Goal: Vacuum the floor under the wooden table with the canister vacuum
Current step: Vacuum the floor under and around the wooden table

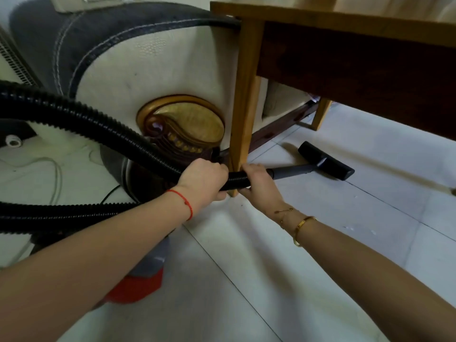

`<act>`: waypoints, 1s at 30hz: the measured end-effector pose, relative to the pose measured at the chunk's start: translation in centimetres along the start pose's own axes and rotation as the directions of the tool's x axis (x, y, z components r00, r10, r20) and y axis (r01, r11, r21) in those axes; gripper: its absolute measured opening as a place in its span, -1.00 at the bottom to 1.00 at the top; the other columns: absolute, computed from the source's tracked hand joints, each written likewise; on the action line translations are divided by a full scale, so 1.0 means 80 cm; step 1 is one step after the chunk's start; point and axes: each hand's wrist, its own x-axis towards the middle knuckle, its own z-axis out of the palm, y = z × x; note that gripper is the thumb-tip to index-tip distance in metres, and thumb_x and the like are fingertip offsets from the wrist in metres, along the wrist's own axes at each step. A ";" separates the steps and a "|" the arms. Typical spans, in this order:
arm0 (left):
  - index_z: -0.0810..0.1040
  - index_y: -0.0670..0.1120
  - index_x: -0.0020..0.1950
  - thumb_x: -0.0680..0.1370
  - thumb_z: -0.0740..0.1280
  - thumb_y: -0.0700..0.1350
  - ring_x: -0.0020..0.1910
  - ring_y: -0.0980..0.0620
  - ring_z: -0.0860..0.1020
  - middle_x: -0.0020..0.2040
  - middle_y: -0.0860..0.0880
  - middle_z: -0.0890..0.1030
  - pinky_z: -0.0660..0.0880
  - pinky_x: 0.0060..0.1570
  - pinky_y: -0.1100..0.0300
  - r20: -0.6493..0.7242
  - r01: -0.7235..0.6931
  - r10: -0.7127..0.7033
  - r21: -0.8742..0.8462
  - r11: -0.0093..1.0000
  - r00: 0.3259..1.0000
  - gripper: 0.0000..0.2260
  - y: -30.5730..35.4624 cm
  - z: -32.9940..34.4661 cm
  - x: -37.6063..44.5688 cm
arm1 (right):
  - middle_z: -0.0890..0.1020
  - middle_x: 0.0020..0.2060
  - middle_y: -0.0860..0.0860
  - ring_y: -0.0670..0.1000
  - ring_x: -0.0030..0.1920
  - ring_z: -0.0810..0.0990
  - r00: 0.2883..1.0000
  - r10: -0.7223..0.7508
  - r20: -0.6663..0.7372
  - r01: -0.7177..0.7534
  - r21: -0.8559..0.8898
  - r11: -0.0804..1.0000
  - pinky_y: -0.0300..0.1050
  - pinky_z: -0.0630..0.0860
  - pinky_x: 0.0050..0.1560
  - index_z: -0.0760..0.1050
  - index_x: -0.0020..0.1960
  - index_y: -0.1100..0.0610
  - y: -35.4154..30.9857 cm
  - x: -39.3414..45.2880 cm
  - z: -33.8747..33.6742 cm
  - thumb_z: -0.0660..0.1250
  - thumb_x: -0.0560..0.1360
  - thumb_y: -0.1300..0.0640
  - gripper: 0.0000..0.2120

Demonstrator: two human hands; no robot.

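Counts: one wooden desk [345, 23], two of its legs visible, near one [243, 107] and far one [320, 114]; one black ribbed hose [81, 117] looping in from the left, one grey wand [291, 172], one black floor head [325, 160]. Two hands, both on the vacuum line. Left hand [202, 180] has fingers wrapped round the hose just left of the near leg, red string bracelet [183, 201] on that wrist. Right hand [256, 181] clamps the hose end where it meets the wand, just right of the same leg, with a thin chain and a gold bangle [302, 229] on the wrist. Floor head sits flat on the white tiled floor [370, 218] under the desk edge, past the near leg. White sofa arm [153, 75] with gold carved medallion [182, 122] stands behind the leg. Red and grey object [138, 280] under the left forearm, can't tell what it is. No readable brand or writing anywhere.
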 end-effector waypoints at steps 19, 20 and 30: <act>0.46 -0.11 0.16 0.58 0.26 0.03 -0.07 0.00 0.60 -0.09 0.00 0.55 0.33 -0.26 0.19 -0.008 0.080 -0.082 -0.113 0.990 0.997 -0.73 0.136 0.036 0.184 | 0.53 0.03 0.08 0.09 0.12 0.44 0.960 0.255 0.119 -0.214 -0.282 0.935 -0.10 0.37 0.04 0.45 0.05 0.15 0.196 0.028 -0.057 0.40 0.45 0.09 -0.75; 0.47 -0.10 0.16 0.57 0.26 0.03 -0.08 0.01 0.60 -0.12 0.00 0.53 0.33 -0.27 0.19 -0.004 0.086 -0.088 -0.134 0.987 0.996 -0.74 0.142 0.037 0.193 | 0.53 0.04 0.08 0.08 0.12 0.44 0.953 0.276 0.127 -0.232 -0.283 0.931 -0.10 0.38 0.07 0.45 0.06 0.15 0.205 0.030 -0.061 0.41 0.45 0.08 -0.74; 0.48 -0.11 0.13 0.58 0.25 0.06 -0.14 0.02 0.58 -0.12 -0.01 0.54 0.33 -0.29 0.19 0.013 0.067 -0.066 -0.161 0.985 0.998 -0.73 0.162 0.046 0.219 | 0.51 0.01 0.07 0.08 0.10 0.42 0.962 0.260 0.088 -0.233 -0.237 0.943 -0.11 0.38 0.02 0.46 0.05 0.16 0.235 0.019 -0.069 0.44 0.43 0.08 -0.72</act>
